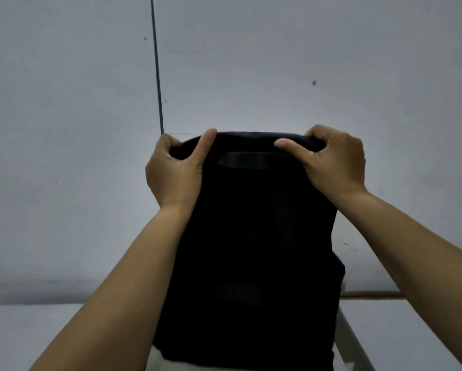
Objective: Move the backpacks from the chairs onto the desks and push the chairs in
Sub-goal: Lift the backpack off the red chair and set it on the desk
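Note:
A black backpack (251,236) stands upright in the middle of the view, its flat panel facing me and a dark handle strip near its top. My left hand (175,170) grips the top left corner, thumb on the near face and fingers curled over the far side. At the top right corner my right hand (331,162) holds on the same way. The pack's lower edge rests over a white desk surface (23,336). No chair can be seen.
A pale grey wall (251,62) fills the background, with a thin dark vertical line (157,65) left of centre. A second white desk top (411,330) lies at the right, with a gap and a white edge (350,341) between. A tan strip (371,293) runs along the wall's foot.

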